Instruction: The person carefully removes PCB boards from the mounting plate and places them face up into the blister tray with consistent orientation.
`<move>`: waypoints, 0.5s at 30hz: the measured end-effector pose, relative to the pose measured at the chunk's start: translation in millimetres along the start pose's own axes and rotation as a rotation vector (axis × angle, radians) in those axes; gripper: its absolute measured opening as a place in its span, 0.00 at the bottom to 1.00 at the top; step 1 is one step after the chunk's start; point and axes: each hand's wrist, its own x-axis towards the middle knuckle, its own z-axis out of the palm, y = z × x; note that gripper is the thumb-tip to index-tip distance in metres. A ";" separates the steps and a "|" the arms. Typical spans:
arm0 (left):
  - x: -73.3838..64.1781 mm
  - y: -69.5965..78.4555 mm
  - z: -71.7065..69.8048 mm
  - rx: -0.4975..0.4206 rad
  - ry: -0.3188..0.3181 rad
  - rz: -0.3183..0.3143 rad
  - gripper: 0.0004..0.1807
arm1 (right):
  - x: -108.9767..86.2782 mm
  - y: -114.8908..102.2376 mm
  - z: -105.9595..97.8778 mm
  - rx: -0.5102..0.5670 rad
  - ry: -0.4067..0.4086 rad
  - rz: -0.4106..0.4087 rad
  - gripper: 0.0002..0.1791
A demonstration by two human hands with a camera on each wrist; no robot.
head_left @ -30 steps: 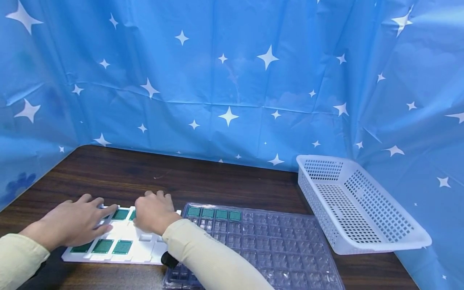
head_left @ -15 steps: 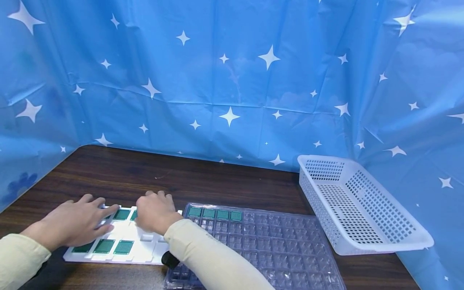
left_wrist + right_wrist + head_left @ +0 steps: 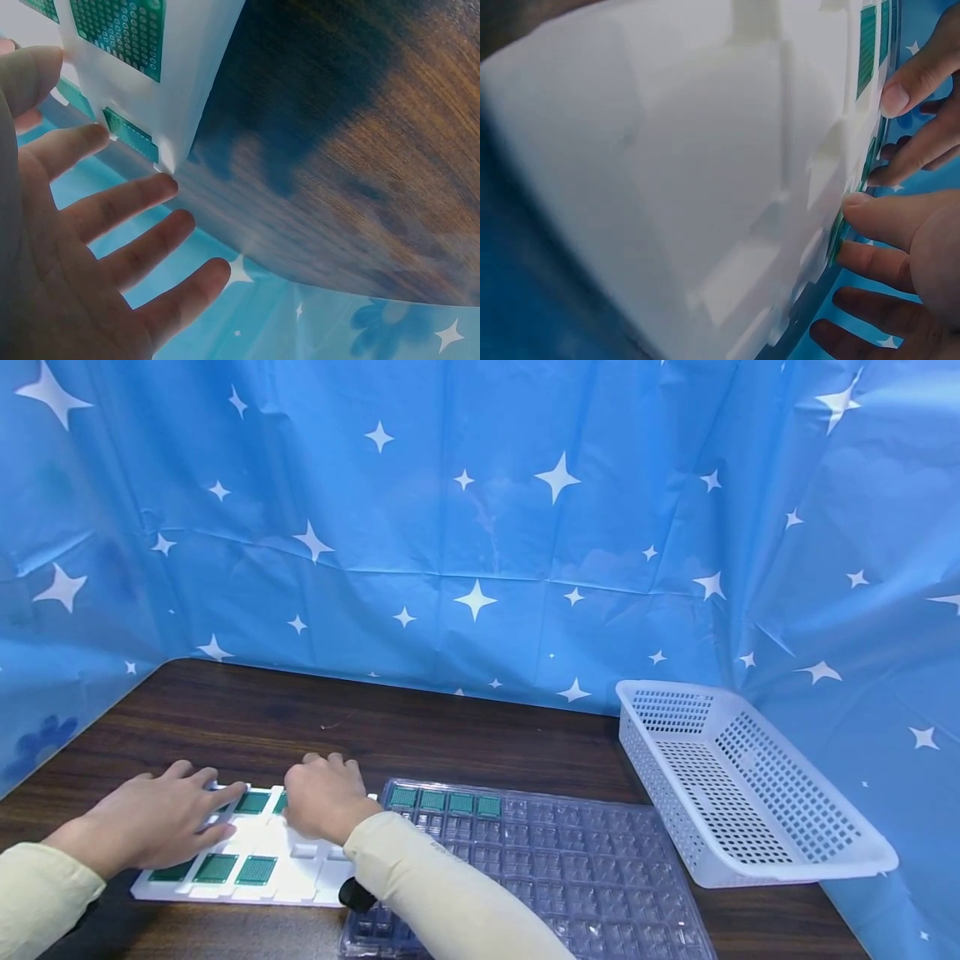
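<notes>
A white slotted tray (image 3: 292, 885) lies on the table's left part, with several green perforated circuit boards (image 3: 255, 870) in its slots. Over its left end rests my left hand (image 3: 153, 817), fingers spread and nearly straight; in the left wrist view its fingertips (image 3: 166, 184) are at the tray's corner and edge. At the far row, my right hand (image 3: 324, 797) pinches a green circuit board (image 3: 835, 238) between thumb and forefinger, its other fingers loosely bent. Most of that board is hidden behind the hand in the head view.
Right of the white tray lies a clear plastic compartment tray (image 3: 570, 843), with several small green boards (image 3: 487, 807) in its far-left pockets. A white perforated basket (image 3: 720, 802) stands at the table's right edge. A blue star-patterned curtain (image 3: 480, 527) hangs behind.
My right hand has shifted very slightly to the right, and a little more green shows beside it. The left hand has stayed in place on the white tray.
</notes>
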 end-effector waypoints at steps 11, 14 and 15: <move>0.3 0.6 1.1 -0.001 -0.005 0.010 0.38 | -6.3 9.2 -1.2 -0.014 0.031 -0.010 0.09; 0.4 -0.5 2.7 0.003 0.010 0.017 0.38 | -8.0 11.9 -1.9 -0.014 0.030 -0.010 0.09; 0.3 -0.7 2.9 0.003 0.014 0.018 0.37 | -8.5 12.9 -2.0 -0.015 0.029 -0.012 0.09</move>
